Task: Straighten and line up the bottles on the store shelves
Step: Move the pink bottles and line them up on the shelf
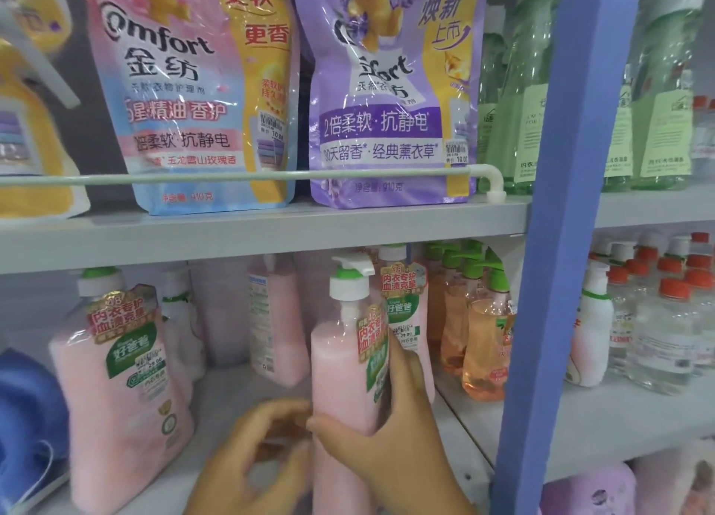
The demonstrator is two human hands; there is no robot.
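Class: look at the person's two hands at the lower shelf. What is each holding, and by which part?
The right hand grips the pink pump bottle round its lower body. The left hand, fingers curled, seems to hold nothing.

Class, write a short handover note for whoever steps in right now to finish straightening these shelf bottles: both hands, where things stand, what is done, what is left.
Right hand: grips the pink pump bottle on the lower shelf, fingers round its right side, label turned right.
Left hand: blurred, fingers curled at the bottle's lower left; contact unclear.
A matching pink bottle stands at the left, tilted, label forward; another sits just behind the held one.
Orange pump bottles stand in a row at the right.
Left: turn the held bottle label-forward, straighten the left one, line up.
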